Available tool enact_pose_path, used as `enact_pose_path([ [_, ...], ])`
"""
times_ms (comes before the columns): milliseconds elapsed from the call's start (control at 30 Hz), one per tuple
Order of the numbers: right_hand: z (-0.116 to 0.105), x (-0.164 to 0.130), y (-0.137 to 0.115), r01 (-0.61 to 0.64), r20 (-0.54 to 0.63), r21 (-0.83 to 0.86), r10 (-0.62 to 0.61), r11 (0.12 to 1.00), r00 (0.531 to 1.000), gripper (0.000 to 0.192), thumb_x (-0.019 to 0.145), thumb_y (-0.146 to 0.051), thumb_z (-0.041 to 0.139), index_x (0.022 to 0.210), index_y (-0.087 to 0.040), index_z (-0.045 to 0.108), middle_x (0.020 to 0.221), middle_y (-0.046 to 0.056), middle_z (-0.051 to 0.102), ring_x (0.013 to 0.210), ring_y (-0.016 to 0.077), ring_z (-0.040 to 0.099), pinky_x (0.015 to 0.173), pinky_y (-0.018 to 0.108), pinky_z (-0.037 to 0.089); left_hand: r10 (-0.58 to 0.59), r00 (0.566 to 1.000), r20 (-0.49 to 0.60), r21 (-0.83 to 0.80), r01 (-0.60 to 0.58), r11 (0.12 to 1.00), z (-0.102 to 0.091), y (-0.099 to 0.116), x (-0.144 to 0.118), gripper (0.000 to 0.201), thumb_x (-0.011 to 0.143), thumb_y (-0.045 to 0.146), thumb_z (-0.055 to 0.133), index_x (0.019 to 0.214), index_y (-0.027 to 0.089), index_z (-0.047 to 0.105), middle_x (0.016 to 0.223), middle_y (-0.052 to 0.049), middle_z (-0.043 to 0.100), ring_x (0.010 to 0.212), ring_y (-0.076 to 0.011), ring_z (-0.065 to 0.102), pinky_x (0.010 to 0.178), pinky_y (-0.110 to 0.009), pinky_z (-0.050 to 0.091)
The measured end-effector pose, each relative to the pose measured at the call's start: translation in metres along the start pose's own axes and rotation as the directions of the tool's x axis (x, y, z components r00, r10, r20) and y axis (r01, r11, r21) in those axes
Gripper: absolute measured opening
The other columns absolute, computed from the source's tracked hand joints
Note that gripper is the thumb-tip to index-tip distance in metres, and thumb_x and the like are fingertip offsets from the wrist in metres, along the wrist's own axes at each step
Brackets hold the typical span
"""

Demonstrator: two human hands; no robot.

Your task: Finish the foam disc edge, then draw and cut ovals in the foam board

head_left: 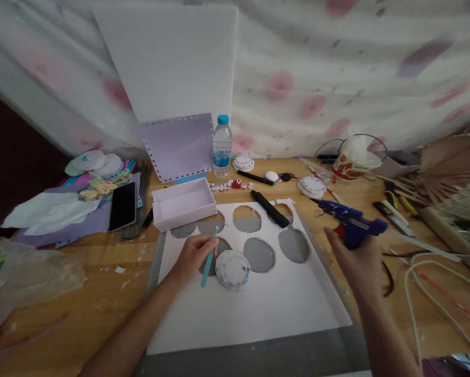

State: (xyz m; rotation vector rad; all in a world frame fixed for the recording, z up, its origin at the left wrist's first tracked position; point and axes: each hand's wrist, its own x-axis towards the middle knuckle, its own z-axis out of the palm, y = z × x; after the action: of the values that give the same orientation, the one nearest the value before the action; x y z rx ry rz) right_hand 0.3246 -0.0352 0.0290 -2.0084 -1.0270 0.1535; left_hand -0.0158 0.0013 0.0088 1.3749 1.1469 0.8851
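Head view: we see our left hand [194, 252] low over the white foam sheet [258, 303], forearm stretched in from the lower left, its grip pinching a teal stick [208, 262] that slants down just beside the patterned round disc [232, 268]. Our right hand [354, 259] is raised above the counter [101, 309], grip wrapped around a blue glue gun [350, 222], nozzle aimed left.

1. A home craft corner is showing: a wooden worktop [101, 309] is carrying a blue hot-glue gun [352, 222] and a white foam sheet with round cut-outs [266, 298].
2. A flowered cloth [337, 78] is hanging behind; coloured paper scraps [97, 183] are lying about.
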Motion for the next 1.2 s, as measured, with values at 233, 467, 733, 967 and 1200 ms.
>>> enact_pose_path([
  [233,0.053,-0.053,-0.064,0.000,0.293,0.226,-0.068,0.974,0.954,0.034,0.063,-0.043,0.067,0.051,-0.021,0.045,0.044,-0.004,0.045,0.041,0.0100,0.040,0.041,0.024,0.033,-0.017,0.989,0.145,-0.001,0.017,1.000,0.003,-0.001,0.002,0.040,0.081,0.040,0.058,0.049,0.016,0.051,0.049,0.003,0.045,0.047,-0.0086,0.041,0.047,-0.020,0.033],
  [467,0.074,-0.078,-0.055,0.022,0.442,0.236,-0.128,0.972,0.888,0.034,0.067,-0.031,0.056,0.047,-0.024,0.029,0.042,-0.007,0.033,0.042,0.0076,0.030,0.042,0.023,0.027,-0.036,0.975,0.218,0.033,0.030,0.999,0.000,0.000,0.003,0.039,0.084,0.037,0.053,0.050,0.016,0.051,0.051,0.002,0.045,0.048,-0.0090,0.041,0.047,-0.020,0.032],
  [733,0.077,-0.075,-0.051,0.061,0.483,0.229,-0.168,0.972,0.860,0.035,0.070,-0.031,0.055,0.049,-0.025,0.028,0.042,-0.007,0.031,0.042,0.0077,0.027,0.039,0.023,0.022,-0.005,0.971,0.239,0.048,-0.007,0.999,-0.002,-0.007,0.003,0.041,0.087,0.034,0.051,0.050,0.016,0.050,0.053,0.001,0.044,0.052,-0.0105,0.043,0.050,-0.023,0.032],
  [967,0.077,-0.075,-0.052,0.113,0.494,0.205,-0.203,0.972,0.845,0.033,0.069,-0.028,0.052,0.048,-0.024,0.026,0.042,-0.007,0.031,0.042,0.0075,0.027,0.040,0.023,0.023,0.022,0.966,0.259,0.015,-0.027,1.000,-0.003,-0.004,0.003,0.040,0.087,0.032,0.051,0.050,0.016,0.050,0.052,0.002,0.041,0.053,-0.0106,0.042,0.052,-0.024,0.031],
  [1200,0.076,-0.075,-0.051,0.144,0.481,0.187,-0.218,0.972,0.849,0.031,0.069,-0.027,0.051,0.049,-0.024,0.027,0.042,-0.008,0.031,0.041,0.0074,0.028,0.041,0.023,0.024,0.001,0.967,0.255,0.011,-0.004,1.000,-0.002,-0.003,0.003,0.041,0.087,0.034,0.052,0.050,0.016,0.049,0.053,0.002,0.044,0.052,-0.0108,0.042,0.051,-0.024,0.031],
])
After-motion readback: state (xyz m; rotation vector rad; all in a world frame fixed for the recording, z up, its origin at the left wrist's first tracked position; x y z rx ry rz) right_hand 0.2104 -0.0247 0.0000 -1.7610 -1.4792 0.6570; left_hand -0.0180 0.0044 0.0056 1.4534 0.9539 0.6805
